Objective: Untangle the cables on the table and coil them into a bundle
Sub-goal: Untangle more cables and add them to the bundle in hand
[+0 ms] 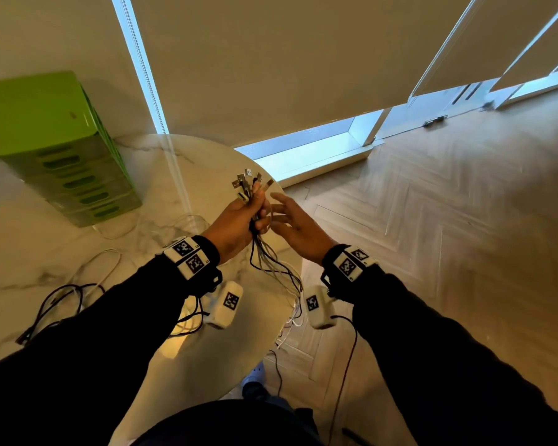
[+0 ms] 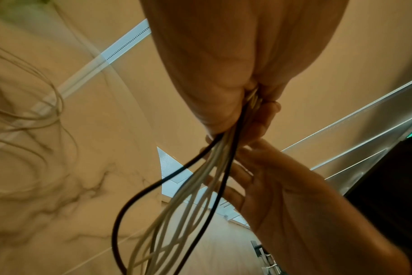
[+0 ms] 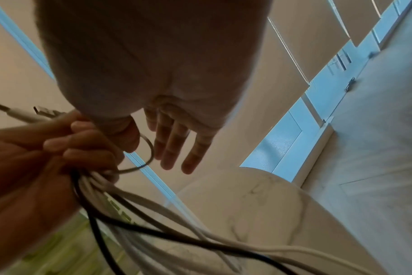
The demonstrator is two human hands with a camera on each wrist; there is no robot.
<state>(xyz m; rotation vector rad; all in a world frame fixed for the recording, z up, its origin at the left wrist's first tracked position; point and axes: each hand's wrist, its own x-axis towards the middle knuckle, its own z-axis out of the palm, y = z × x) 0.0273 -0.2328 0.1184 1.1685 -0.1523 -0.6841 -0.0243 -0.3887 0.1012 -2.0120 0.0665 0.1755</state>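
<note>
My left hand (image 1: 248, 217) grips a bunch of white and black cables (image 1: 273, 268) above the table's right edge. Their USB plugs (image 1: 247, 183) stick up out of the fist, and the strands hang down to the tabletop and over its rim. In the left wrist view the cables (image 2: 200, 182) drop from the closed left hand (image 2: 223, 104). My right hand (image 1: 292, 217) hovers just right of the fist with straight, spread fingers (image 3: 176, 147) and holds nothing. The right wrist view shows the left hand (image 3: 66, 148) wrapped around the cables (image 3: 167, 221).
More loose cables (image 1: 65, 300) lie on the round marble table (image 1: 20, 252) at front left. A green stack of trays (image 1: 62, 149) stands at the table's back left. Wooden floor (image 1: 448, 220) lies to the right, with window blinds behind.
</note>
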